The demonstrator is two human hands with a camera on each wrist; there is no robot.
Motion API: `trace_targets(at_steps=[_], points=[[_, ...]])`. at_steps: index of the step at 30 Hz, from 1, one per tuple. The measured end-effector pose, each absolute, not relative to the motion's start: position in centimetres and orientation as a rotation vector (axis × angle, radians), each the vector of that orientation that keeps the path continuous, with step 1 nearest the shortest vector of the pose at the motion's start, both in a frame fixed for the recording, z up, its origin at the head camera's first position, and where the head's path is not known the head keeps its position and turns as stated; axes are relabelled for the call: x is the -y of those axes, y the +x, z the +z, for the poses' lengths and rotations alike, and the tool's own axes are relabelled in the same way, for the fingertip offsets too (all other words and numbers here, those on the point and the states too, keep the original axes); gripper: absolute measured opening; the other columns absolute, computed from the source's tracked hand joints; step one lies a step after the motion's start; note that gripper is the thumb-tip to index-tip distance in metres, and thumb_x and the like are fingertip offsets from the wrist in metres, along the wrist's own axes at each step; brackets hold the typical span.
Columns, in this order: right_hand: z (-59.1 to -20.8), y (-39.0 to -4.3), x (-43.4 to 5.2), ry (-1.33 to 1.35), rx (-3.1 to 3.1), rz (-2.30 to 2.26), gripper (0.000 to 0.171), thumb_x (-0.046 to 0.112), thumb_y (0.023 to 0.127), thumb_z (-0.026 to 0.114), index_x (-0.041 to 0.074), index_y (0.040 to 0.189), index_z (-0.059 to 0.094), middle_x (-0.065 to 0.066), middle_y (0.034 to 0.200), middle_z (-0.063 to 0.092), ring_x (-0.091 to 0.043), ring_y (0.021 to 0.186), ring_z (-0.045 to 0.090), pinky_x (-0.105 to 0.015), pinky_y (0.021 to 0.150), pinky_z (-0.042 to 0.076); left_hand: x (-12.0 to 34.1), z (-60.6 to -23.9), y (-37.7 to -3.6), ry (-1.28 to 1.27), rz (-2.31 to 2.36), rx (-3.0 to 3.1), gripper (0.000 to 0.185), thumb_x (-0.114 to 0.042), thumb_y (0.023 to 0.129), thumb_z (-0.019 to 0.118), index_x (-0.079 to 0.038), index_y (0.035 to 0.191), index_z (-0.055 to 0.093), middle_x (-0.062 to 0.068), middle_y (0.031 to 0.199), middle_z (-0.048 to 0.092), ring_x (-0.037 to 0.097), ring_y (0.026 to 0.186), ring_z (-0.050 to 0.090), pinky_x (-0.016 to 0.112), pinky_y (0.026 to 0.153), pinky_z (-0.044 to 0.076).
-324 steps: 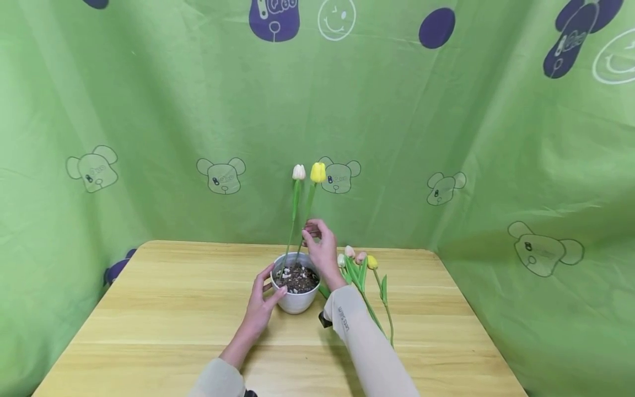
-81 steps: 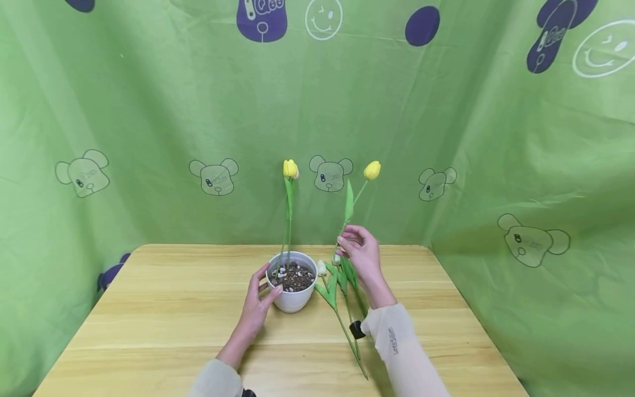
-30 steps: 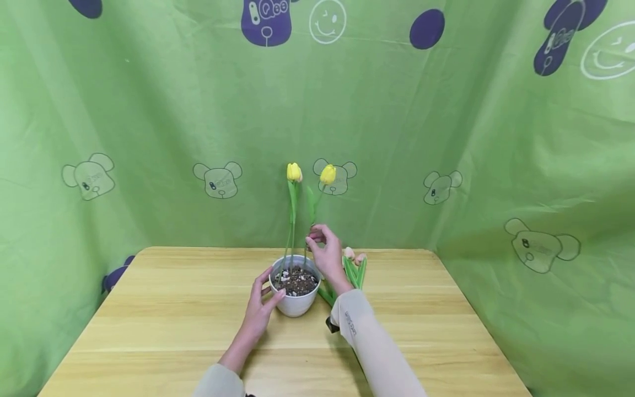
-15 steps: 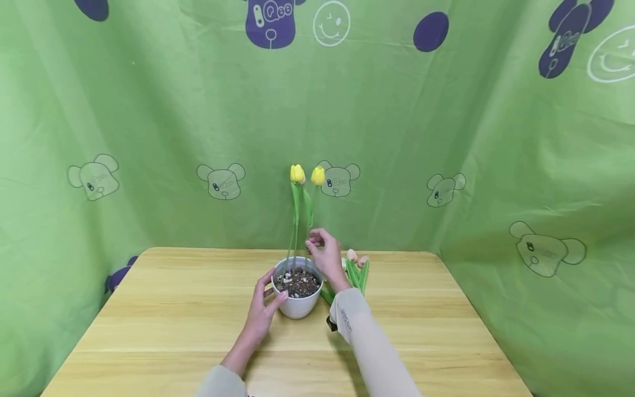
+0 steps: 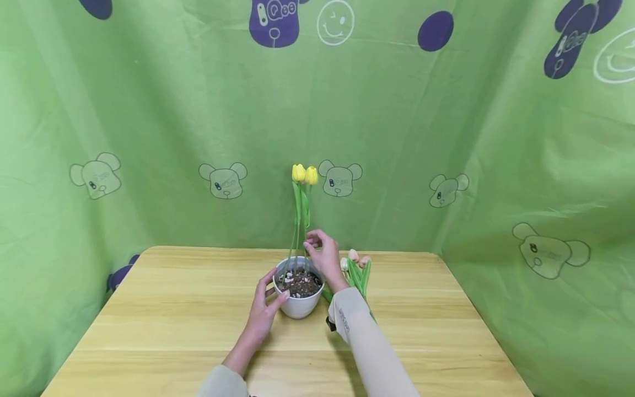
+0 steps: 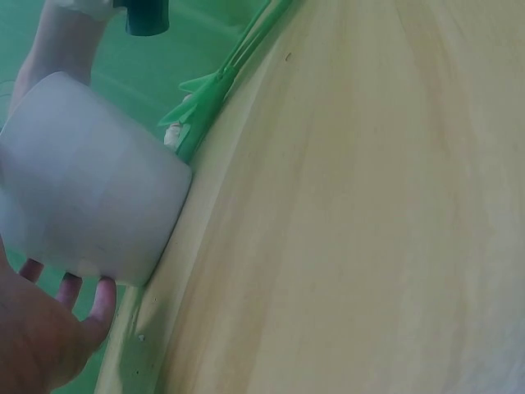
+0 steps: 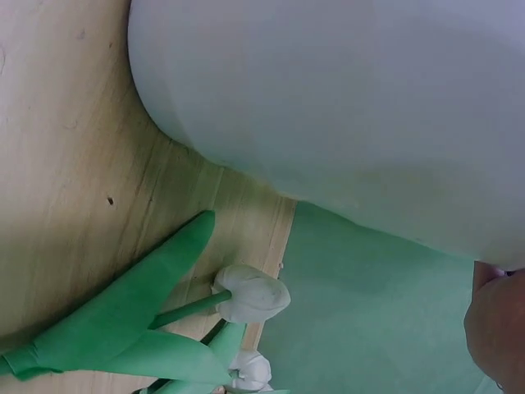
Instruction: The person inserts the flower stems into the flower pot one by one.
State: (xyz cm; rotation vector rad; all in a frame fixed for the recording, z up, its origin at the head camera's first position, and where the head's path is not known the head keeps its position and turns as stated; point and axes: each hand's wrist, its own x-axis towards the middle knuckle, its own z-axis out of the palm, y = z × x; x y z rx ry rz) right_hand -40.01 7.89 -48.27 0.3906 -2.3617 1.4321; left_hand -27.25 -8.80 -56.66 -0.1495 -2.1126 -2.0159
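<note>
- At the middle of the wooden desk [image 5: 173,320] stands a white pot [image 5: 299,305] filled with dark soil and pale pebbles.
- The left hand [image 5: 264,311] holds the pot on its near left side, thumb toward the rim and fingers curved round the wall; the left wrist view shows the fingertips [image 6: 105,297] lying against the pot's white wall [image 6: 90,197].
- The right hand [image 5: 323,258] is raised just above the pot's right rim, its fingers pinching the green stem of a yellow tulip [image 5: 311,175] low down.
- That stem runs down into the soil, and its bloom stands just beside a second yellow tulip [image 5: 298,172], which also rises upright from the pot; the two heads nearly touch.
- Just right of the pot, partly behind the right forearm, a bunch of loose tulips [image 5: 358,264] lies flat on the desk, with pale pink and whitish heads pointing away from the person.
- From the right wrist view, a white bud [image 7: 250,295] and broad green leaves [image 7: 123,316] lie on the wood close beside the pot's wall [image 7: 344,107].
- Behind the desk hangs a green curtain [image 5: 149,110] printed with bear faces and purple shapes.
</note>
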Motion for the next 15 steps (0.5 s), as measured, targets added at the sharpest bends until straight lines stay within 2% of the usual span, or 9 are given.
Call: trace_targets(at_steps=[15], points=[[-48.08,-40.06,-7.87,0.377,2.361,1.485,0.025,0.003,0.092,0.075,0.0,0.116,0.071,-0.014,0.102,0.075,-0.027,0.092,0.069,-0.037,0.088,0.061,8.87,-56.65,-27.32,-0.162,-2.039,2.093,0.07,-0.032,0.097,0.071,-0.026,0.159,0.038,0.017,0.161,0.035,0.048,0.137,0.047,0.066,0.106,0.049]])
